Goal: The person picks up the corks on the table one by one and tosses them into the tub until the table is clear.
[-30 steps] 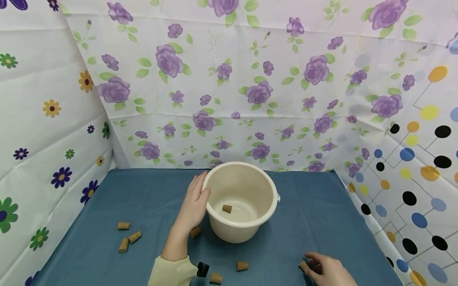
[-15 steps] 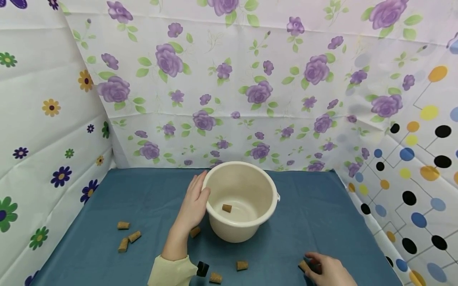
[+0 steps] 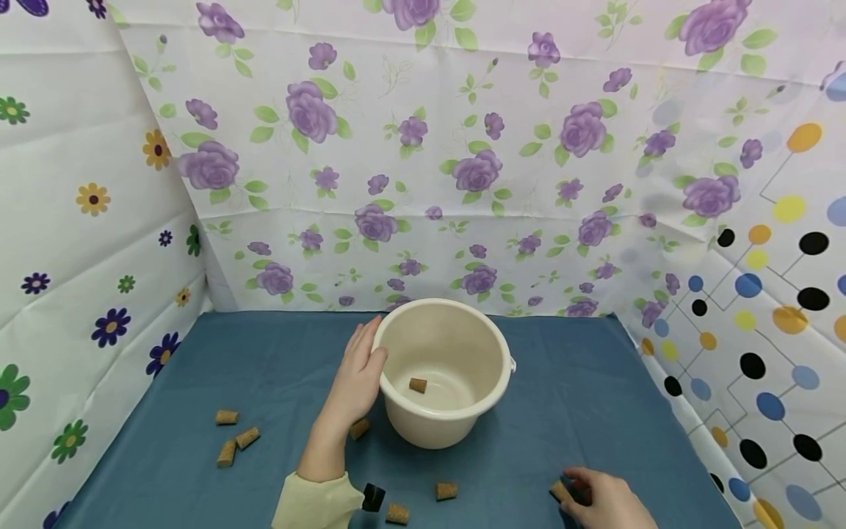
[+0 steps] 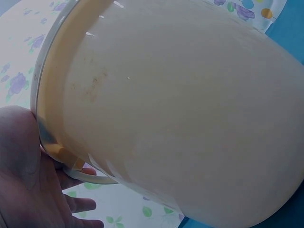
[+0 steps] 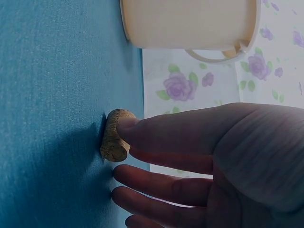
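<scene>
A cream bucket stands upright on the blue cloth, one cork lying on its inner floor. My left hand rests against the bucket's left side near the rim, its fingers extended. In the left wrist view, these fingers reach past the rim close to the bucket's handle. At the lower right, my right hand pinches another cork low over the cloth. The right wrist view has the thumb on this cork, the index finger partly hidden behind it, and the other fingers loosely extended.
Several corks lie on the blue cloth: a cluster with one cork at the left, a cork beside the left wrist, and two in front, a cork and a cork. Patterned sheets enclose the back and sides.
</scene>
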`<action>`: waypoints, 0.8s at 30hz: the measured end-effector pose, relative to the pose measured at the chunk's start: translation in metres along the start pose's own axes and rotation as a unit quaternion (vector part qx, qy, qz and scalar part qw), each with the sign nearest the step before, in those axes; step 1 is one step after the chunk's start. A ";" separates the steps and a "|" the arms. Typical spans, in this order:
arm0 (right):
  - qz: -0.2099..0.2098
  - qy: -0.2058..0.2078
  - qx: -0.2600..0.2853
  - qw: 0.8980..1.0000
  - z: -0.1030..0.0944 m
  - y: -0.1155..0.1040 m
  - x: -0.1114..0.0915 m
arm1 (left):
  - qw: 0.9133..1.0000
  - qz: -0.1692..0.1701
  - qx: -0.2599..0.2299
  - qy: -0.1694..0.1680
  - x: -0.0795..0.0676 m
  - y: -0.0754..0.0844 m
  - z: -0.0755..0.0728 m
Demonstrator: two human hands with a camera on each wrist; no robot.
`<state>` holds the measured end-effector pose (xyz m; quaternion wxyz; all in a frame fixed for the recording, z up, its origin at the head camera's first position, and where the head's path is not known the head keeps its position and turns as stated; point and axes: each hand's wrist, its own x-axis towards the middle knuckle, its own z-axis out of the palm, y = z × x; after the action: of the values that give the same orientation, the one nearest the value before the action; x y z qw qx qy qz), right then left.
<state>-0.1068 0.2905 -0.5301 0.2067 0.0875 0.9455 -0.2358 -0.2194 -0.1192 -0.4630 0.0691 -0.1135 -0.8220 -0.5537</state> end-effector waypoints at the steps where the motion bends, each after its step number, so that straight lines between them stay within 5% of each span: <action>1: 0.001 0.000 -0.001 1.000 0.000 0.000 0.000 | 1.000 0.000 0.000 0.000 0.000 0.000 0.000; 24: 0.002 0.016 -0.003 1.000 0.002 -0.004 -0.005 | 1.000 0.000 -0.002 0.001 0.000 0.000 0.000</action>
<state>-0.1021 0.2859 -0.5283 0.1929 0.0928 0.9492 -0.2308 -0.2192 -0.1191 -0.4625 0.0701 -0.1128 -0.8206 -0.5559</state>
